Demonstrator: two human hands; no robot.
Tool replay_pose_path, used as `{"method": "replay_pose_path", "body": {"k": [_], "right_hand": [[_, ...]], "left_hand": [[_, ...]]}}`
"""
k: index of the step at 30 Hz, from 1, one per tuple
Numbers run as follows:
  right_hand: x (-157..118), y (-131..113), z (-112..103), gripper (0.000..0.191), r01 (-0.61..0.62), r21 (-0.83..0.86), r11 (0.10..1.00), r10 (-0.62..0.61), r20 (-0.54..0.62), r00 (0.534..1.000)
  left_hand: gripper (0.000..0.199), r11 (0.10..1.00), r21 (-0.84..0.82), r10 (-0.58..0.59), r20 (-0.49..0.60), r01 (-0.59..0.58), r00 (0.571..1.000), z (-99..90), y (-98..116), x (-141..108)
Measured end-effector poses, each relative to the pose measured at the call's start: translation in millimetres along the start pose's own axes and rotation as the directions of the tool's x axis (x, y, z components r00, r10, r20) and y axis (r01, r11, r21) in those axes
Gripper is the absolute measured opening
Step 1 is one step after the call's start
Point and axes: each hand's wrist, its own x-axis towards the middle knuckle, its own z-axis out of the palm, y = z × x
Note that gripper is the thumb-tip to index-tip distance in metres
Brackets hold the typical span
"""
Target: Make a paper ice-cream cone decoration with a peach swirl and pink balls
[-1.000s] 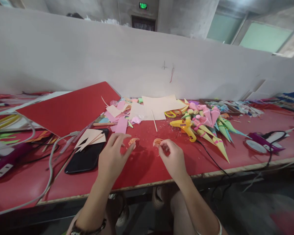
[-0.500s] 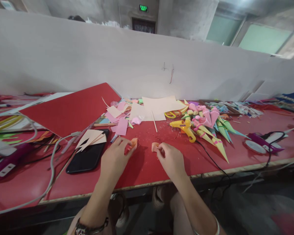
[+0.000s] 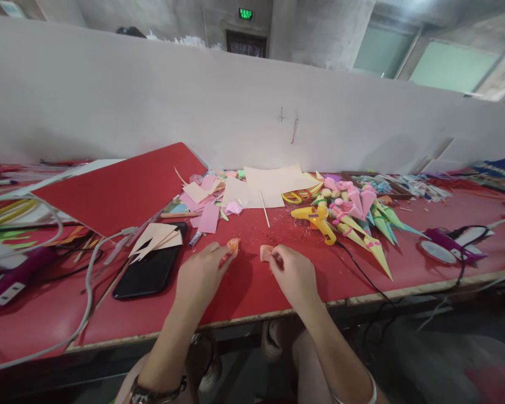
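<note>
Between thumb and fingers, my left hand (image 3: 202, 270) pinches a small orange curled piece (image 3: 233, 246), perhaps paper or foam. A second orange piece (image 3: 265, 253), squarish and slightly curved, is pinched by my right hand (image 3: 293, 273). The two pieces are apart, with red table surface between them. Left of my left hand lies a black phone (image 3: 145, 275) with cut cream strips (image 3: 159, 238) on top. A yellow glue gun (image 3: 317, 220) rests beyond my right hand, its black cord running toward the table edge.
Pink and cream paper scraps (image 3: 208, 217), cream sheets (image 3: 273, 185) and a thin stick (image 3: 265, 209) lie ahead. Pastel paper cones (image 3: 362, 213) are piled at the right. A red board (image 3: 122, 188) leans at the left. Purple power strips (image 3: 19, 279) and cables flank both sides.
My left hand has shifted slightly right, and its orange piece now looks more closed up between the fingers. The right hand and its piece stay almost still.
</note>
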Motion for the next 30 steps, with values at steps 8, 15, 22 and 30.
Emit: {"method": "replay_pose_path", "body": {"k": [8,15,22,30], "right_hand": [[13,25,-19,0.015,-0.128,0.145,0.981,0.140,-0.070,0.988],[37,83,-28,0.030,-0.338,-0.143,0.930,0.284,-0.301,0.910],[50,93,-17,0.025,-0.288,-0.228,0.930,0.270,-0.110,0.957],[40,74,-37,0.032,-0.352,-0.006,0.936,0.340,-0.250,0.907]], "left_hand": [[0.029,0.962,0.030,0.269,-0.286,-0.272,0.920,4.5,2,1],[0.026,0.896,0.070,0.419,-0.459,-0.439,0.783,0.7,10,-1],[0.024,0.919,0.118,0.385,-0.466,-0.376,0.796,-1.2,7,-4],[0.022,0.930,0.112,0.361,-0.449,-0.349,0.817,-9.1,-6,-4]]}}
